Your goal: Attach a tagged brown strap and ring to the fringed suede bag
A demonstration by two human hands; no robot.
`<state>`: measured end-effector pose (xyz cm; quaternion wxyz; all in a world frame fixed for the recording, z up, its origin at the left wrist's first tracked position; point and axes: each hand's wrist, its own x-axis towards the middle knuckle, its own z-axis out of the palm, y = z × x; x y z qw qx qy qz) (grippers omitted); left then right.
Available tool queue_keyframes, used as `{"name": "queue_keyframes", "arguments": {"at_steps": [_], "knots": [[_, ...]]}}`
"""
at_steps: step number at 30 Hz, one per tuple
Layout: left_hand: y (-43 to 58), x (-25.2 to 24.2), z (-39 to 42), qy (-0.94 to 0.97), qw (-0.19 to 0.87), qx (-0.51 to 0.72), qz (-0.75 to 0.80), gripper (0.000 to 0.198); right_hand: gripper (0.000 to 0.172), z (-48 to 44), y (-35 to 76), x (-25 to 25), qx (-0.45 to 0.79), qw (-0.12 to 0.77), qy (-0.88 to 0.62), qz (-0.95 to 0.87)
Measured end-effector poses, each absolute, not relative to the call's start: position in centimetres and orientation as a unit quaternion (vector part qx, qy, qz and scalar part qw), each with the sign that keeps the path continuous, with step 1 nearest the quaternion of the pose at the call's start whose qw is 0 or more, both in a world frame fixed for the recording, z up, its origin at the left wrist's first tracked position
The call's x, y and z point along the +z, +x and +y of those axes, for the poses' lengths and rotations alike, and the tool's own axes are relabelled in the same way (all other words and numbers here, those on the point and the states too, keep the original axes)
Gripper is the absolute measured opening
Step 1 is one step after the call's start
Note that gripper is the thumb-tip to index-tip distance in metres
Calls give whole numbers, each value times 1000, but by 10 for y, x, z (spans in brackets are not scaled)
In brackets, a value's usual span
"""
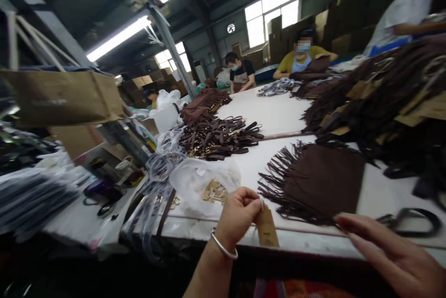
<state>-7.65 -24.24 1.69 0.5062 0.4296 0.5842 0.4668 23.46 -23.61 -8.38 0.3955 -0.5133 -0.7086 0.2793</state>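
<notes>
If the flat, straight-fingered right hand (pixel 397 254), perhaps touching the fringed bag (pixel 327 182), tugs, strands (pixel 284 196) could snag the hang tag (pixel 267 229) the left hand (pixel 241 210) pinches.

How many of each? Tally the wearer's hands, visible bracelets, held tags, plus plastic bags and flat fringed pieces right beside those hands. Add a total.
Left hand and right hand: 2
Bracelet: 1
Held tag: 1
Plastic bag: 1
Flat fringed piece: 1
Total: 6
</notes>
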Motion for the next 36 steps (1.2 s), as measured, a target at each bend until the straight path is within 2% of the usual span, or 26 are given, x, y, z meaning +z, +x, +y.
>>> {"name": "queue_keyframes", "arguments": {"at_steps": [2,3,7,12,14,16,18,22,25,32,36], "knots": [[-32,7,-238,477,520,413,575,12,46,-245,212,-64,496,342,-468,-646],[-13,2,-237,502,518,394,569,11,49,-247,201,-55,567,332,-431,-618],[23,-10,-231,513,549,381,538,10,35,-248,192,-46,619,321,-442,-564],[11,-22,-223,329,713,404,469,30,47,-255,232,-65,659,331,-475,-480],[6,-28,-224,313,733,396,455,33,50,-258,245,-74,658,328,-477,-482],[5,-34,-227,385,701,359,482,33,50,-260,253,-82,634,322,-498,-497],[7,-38,-232,515,611,289,527,32,50,-260,259,-89,602,312,-526,-513],[13,-40,-242,706,428,137,547,18,45,-261,266,-94,546,292,-547,-563],[13,-39,-244,733,373,139,551,14,42,-262,269,-92,508,280,-553,-599],[4,-30,-246,689,429,146,566,17,35,-265,280,-93,509,233,-549,-621],[23,-24,-254,727,381,104,561,24,35,-270,281,-90,419,183,-536,-710]]}}
